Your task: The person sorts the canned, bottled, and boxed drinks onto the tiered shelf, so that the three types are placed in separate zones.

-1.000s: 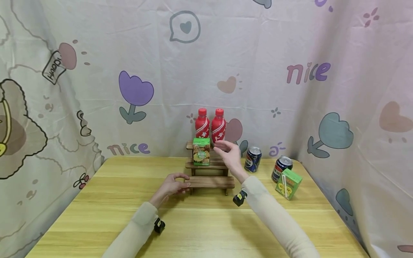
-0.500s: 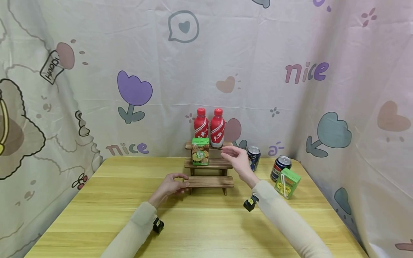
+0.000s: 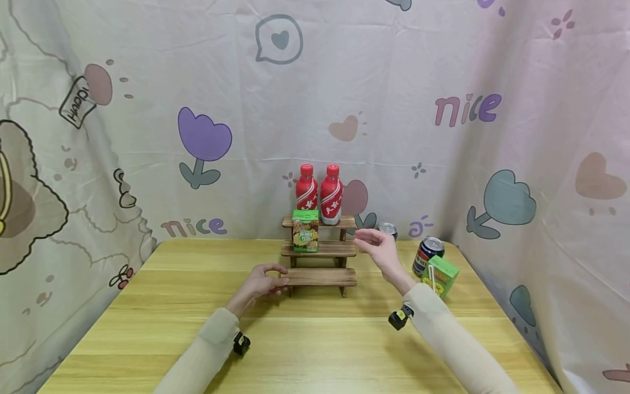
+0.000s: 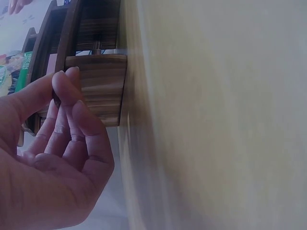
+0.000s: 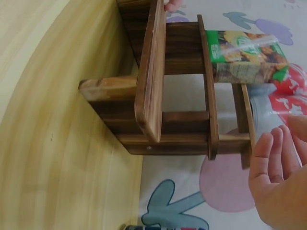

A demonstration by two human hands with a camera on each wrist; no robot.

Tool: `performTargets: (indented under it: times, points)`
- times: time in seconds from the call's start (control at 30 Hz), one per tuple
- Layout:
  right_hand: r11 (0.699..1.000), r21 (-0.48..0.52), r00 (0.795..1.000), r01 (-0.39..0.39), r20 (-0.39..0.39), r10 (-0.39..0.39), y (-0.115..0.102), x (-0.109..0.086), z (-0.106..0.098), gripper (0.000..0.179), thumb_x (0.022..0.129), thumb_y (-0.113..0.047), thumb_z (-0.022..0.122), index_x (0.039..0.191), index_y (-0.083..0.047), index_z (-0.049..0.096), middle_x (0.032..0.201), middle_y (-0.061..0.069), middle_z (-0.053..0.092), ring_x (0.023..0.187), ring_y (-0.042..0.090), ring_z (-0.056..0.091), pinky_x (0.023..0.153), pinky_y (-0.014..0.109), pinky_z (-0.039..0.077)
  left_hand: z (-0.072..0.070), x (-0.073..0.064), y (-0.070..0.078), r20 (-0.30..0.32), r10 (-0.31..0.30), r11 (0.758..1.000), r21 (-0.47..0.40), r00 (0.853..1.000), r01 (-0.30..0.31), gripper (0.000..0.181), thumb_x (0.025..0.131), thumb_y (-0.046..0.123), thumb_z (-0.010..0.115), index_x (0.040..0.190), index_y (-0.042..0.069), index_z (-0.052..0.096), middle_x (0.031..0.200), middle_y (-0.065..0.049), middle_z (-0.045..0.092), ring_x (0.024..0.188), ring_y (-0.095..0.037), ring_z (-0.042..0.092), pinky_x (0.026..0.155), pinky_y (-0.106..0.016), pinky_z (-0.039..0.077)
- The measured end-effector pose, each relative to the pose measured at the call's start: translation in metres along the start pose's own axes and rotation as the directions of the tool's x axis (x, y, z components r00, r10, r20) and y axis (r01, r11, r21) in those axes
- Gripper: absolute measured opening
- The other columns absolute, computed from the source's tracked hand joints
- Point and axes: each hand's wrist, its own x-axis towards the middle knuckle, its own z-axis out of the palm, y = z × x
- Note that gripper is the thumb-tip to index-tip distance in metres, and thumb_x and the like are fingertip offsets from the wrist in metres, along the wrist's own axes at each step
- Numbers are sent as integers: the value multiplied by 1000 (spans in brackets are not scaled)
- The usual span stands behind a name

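Pinching the left end of the lowest step (image 3: 320,277) of the three-tier wooden stand (image 3: 339,250), the left grip (image 3: 262,282) grasps the board between thumb and fingers. The stand is upright on the desk (image 3: 315,350), extending to the right of this grip. The right grip (image 3: 382,253) is released: fingers loosely bent, holding nothing, raised just to the right of the stand near the middle step and apart from it. A green-topped drink box (image 3: 305,232) is positioned upright on the left part of the middle step. Two red bottles, left bottle (image 3: 307,191) and right bottle (image 3: 331,200), are upright on the top step; the box covers the left bottle's lower portion. The far can (image 3: 388,227) is partly hidden behind the right grip. Farther right, a dark blue can (image 3: 428,255) stands behind a green straw box (image 3: 446,269); contact between these two cannot be determined.
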Motion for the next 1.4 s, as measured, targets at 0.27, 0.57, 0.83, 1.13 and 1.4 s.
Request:
performTargets:
  times: [0.27,0.57,0.83,1.13,1.4]
  points:
    - [1000,-13,1000,-19,-16,19,-3,-7,-17,37,90,-9,71,121,10,62,111,17,72,88,6,69,79,30,58,-1,-2,1,6,-5,1000,15,1000,5,31,87,14,74,117,7,65,81,-10,74,58,-13,61,55,-28,49]
    - [977,-198,996,-76,19,82,-6,-17,-42,33,91,-19,71,118,0,67,116,20,69,92,13,68,77,32,58,-1,0,0,5,-8,1000,-1,1000,8,28,88,12,73,115,9,66,81,-10,74,58,-13,62,56,-28,50]
    - [944,-320,978,-79,158,135,-10,-28,-70,35,92,-19,70,118,3,66,118,24,67,90,17,67,73,34,57,-1,1,0,13,-9,1000,1,1000,9,29,88,13,73,115,9,66,80,-9,74,58,-14,62,56,-29,50]
    - [917,-399,982,15,178,61,-2,-35,-98,35,88,-16,73,118,1,67,114,24,69,93,14,67,77,22,53,-2,-2,1,13,-3,1000,10,1000,3,30,88,14,74,116,7,65,82,-11,75,60,-16,63,57,-30,51]
    - [921,-390,990,7,129,48,-1,-43,-121,39,89,-13,72,121,6,64,117,24,68,87,4,64,72,24,55,-1,-2,3,19,-12,1000,15,1000,12,32,88,15,74,118,8,65,81,-9,75,61,-15,64,57,-30,49]
